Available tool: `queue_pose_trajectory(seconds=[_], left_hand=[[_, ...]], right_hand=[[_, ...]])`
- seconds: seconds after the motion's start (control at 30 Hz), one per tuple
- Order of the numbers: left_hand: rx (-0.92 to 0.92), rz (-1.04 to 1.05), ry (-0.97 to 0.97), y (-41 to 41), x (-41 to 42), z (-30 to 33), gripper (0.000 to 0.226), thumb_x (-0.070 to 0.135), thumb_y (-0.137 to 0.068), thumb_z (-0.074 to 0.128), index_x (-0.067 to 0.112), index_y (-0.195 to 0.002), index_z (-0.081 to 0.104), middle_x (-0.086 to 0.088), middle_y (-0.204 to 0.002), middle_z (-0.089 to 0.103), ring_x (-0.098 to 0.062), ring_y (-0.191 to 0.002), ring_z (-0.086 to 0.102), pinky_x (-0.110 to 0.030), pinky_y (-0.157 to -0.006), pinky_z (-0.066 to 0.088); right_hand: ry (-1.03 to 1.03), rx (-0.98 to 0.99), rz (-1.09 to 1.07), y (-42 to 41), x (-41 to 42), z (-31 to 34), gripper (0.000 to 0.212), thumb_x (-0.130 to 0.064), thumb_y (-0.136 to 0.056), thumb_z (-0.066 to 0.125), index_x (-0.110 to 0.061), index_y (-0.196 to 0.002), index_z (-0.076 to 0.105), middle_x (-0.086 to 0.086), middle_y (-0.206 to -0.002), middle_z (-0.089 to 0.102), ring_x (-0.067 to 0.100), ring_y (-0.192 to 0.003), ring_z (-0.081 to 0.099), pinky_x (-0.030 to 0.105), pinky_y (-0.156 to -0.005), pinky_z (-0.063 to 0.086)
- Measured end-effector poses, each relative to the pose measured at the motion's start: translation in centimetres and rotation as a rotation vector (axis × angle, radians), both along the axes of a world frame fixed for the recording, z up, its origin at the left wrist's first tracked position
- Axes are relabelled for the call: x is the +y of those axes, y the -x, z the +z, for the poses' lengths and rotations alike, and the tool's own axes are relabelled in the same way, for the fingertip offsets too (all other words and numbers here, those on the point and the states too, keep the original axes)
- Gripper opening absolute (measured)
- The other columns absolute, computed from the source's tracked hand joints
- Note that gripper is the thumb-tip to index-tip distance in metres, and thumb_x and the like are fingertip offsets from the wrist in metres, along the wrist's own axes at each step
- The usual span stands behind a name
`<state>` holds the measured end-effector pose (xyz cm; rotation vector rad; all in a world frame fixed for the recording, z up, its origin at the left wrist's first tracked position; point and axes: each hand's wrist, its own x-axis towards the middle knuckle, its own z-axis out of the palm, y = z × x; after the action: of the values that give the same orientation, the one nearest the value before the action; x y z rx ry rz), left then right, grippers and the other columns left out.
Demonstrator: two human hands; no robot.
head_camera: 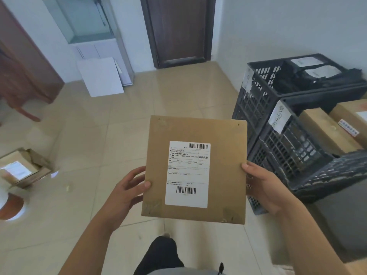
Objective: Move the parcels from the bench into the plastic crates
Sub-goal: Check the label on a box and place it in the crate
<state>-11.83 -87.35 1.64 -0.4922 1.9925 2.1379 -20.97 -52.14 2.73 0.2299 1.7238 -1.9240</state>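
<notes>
Flat parcel (195, 169) held mid-air, label up | left hand (127, 191) and right hand (262, 189) fingers clasp opposite side edges | plastic crates (278, 124) lie to right, nearer right hand; near crate apparently part-filled.

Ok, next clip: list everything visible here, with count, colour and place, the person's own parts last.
flat parcel: one, brown, white label, held mid-frame.
plastic crates: at least two, black, right, by the wall.
brown boxes: two, in the near crate.
dark parcels: number unclear, white labels, in the far crate.
open carton: one, brown, on the floor, left.
white boards: several, leaning on the cabinet.
door: one, dark brown, back wall.
left hand: grips the parcel's left edge.
right hand: grips its right edge.
</notes>
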Motion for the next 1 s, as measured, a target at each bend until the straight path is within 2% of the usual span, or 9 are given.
queue_pose_trajectory(seconds=[0.13, 0.2, 0.3, 0.4, 0.5, 0.67, 0.8, 0.93, 1.0], left_hand=[[0.012, -0.051, -0.031, 8.0, -3.3, -1.0, 0.076, 0.042, -0.068, 0.082, 0.028, -0.139, 0.059, -0.002, -0.132, 0.071, -0.026, -0.119, 0.069, -0.044, -0.094, 0.052], [0.017, -0.102, -0.045, 12.6, -5.2, -1.3, 0.078, 0.041, -0.068, 0.082, 0.031, -0.141, 0.057, -0.001, -0.134, 0.070, -0.026, -0.121, 0.068, -0.044, -0.096, 0.051], [0.024, -0.214, -0.068, 20.0, -8.1, -1.0, 0.077, 0.038, -0.075, 0.080, 0.036, -0.146, 0.053, 0.003, -0.139, 0.067, -0.023, -0.125, 0.066, -0.046, -0.101, 0.049], [0.024, -0.311, -0.075, 27.0, -10.3, -0.2, 0.067, 0.028, -0.085, 0.072, 0.036, -0.148, 0.052, 0.004, -0.143, 0.064, -0.022, -0.128, 0.064, -0.048, -0.105, 0.047], [0.026, -0.391, -0.081, 34.2, -11.0, 0.4, 0.066, 0.024, -0.084, 0.072, 0.034, -0.146, 0.054, 0.004, -0.141, 0.066, -0.021, -0.127, 0.064, -0.043, -0.102, 0.048], [0.055, -0.524, -0.078, 45.1, -7.1, 1.0, 0.055, 0.003, -0.096, 0.058, 0.031, -0.144, 0.057, 0.002, -0.136, 0.069, -0.021, -0.122, 0.066, -0.039, -0.094, 0.049], [0.126, -0.644, -0.054, 53.9, -1.5, 2.2, 0.061, 0.006, -0.087, 0.066, 0.027, -0.144, 0.056, 0.006, -0.136, 0.068, -0.015, -0.120, 0.067, -0.032, -0.087, 0.051], [0.212, -0.709, 0.010, 62.3, 5.0, 3.5, 0.063, 0.010, -0.079, 0.066, 0.021, -0.140, 0.056, 0.007, -0.135, 0.068, -0.021, -0.123, 0.065, -0.034, -0.086, 0.053], [0.256, -0.737, 0.048, 66.3, 8.6, 4.6, 0.065, 0.002, -0.083, 0.068, 0.028, -0.141, 0.054, 0.005, -0.129, 0.070, -0.021, -0.118, 0.068, -0.035, -0.086, 0.054]], right_hand=[[-0.009, 0.008, -0.023, 6.0, -2.9, -0.5, 0.051, -0.044, -0.087, 0.066, -0.024, -0.134, 0.065, 0.001, -0.126, 0.074, 0.026, -0.113, 0.069, 0.043, -0.088, 0.053], [-0.025, 0.027, -0.042, 9.1, -4.4, -0.3, 0.053, -0.045, -0.085, 0.072, -0.026, -0.134, 0.064, -0.001, -0.127, 0.074, 0.024, -0.115, 0.070, 0.045, -0.093, 0.052], [-0.032, 0.018, -0.105, 13.8, -7.1, 0.6, 0.060, -0.046, -0.079, 0.065, -0.025, -0.135, 0.062, 0.000, -0.127, 0.074, 0.026, -0.118, 0.068, 0.046, -0.097, 0.050], [-0.015, 0.012, -0.166, 17.9, -9.3, 1.7, 0.056, -0.043, -0.082, 0.066, -0.026, -0.135, 0.062, 0.001, -0.128, 0.073, 0.028, -0.122, 0.066, 0.050, -0.107, 0.046], [-0.023, 0.025, -0.252, 21.4, -10.3, 2.3, 0.049, -0.039, -0.088, 0.069, -0.029, -0.135, 0.061, -0.001, -0.128, 0.073, 0.026, -0.118, 0.068, 0.051, -0.109, 0.045], [-0.044, 0.066, -0.445, 25.2, -9.1, 3.3, 0.050, -0.035, -0.091, 0.066, -0.029, -0.140, 0.057, -0.003, -0.131, 0.072, 0.023, -0.121, 0.067, 0.046, -0.101, 0.049], [-0.056, 0.101, -0.670, 29.1, -6.0, 4.4, 0.036, -0.028, -0.101, 0.056, -0.028, -0.137, 0.059, -0.004, -0.131, 0.071, 0.024, -0.124, 0.064, 0.051, -0.106, 0.048], [-0.089, 0.144, -0.846, 34.5, -2.0, 4.7, 0.028, -0.026, -0.105, 0.053, -0.030, -0.131, 0.063, -0.011, -0.123, 0.072, 0.019, -0.123, 0.062, 0.053, -0.109, 0.046], [-0.104, 0.159, -0.904, 37.3, 0.3, 5.2, 0.027, -0.025, -0.105, 0.053, -0.032, -0.129, 0.064, -0.010, -0.125, 0.070, 0.018, -0.122, 0.061, 0.057, -0.112, 0.043]])
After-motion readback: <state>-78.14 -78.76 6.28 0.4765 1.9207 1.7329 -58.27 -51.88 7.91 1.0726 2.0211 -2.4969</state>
